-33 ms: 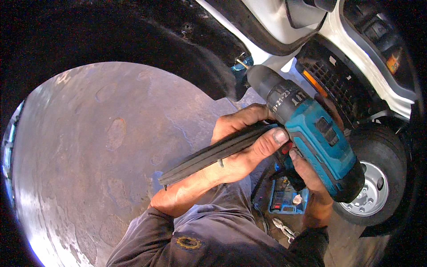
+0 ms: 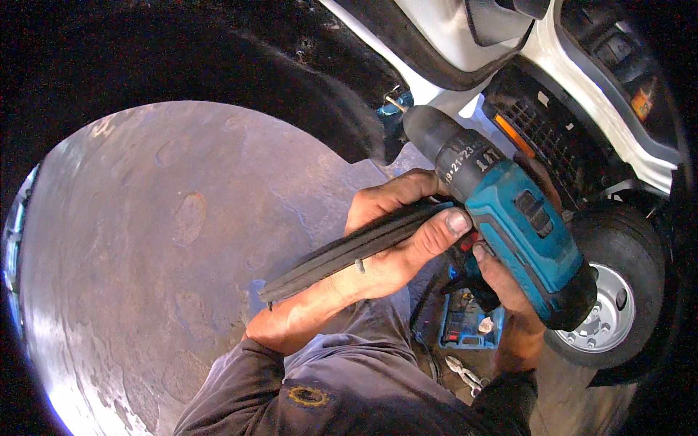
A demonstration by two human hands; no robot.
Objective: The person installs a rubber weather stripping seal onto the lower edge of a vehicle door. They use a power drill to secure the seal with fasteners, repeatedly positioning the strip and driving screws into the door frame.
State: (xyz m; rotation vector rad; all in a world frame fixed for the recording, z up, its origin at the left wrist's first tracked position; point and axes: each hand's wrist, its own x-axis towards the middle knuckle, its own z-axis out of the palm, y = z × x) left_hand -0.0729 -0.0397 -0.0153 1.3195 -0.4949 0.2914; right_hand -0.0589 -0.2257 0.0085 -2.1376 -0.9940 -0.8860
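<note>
A teal-and-black cordless drill [image 2: 527,236] slants across the right of centre. My right hand [image 2: 502,280] is wrapped round its grip, mostly hidden below the body. From the chuck a thin bit [image 2: 396,104] points up and left at the lower corner of a black wheel-arch liner [image 2: 305,87]; I cannot tell whether it touches. My left hand [image 2: 392,269] grips a black ribbed rubber strip [image 2: 327,258], thumb on top near the drill, fingers behind. A small stud [image 2: 360,266] sticks out of the strip's lower side.
White bodywork [image 2: 436,43] of a vehicle is overhead, with a black step grid and an orange reflector [image 2: 514,135] at right. Behind the drill stands a wheel [image 2: 611,312]. On the floor lie an open blue tool case [image 2: 471,341] and pliers [image 2: 464,372].
</note>
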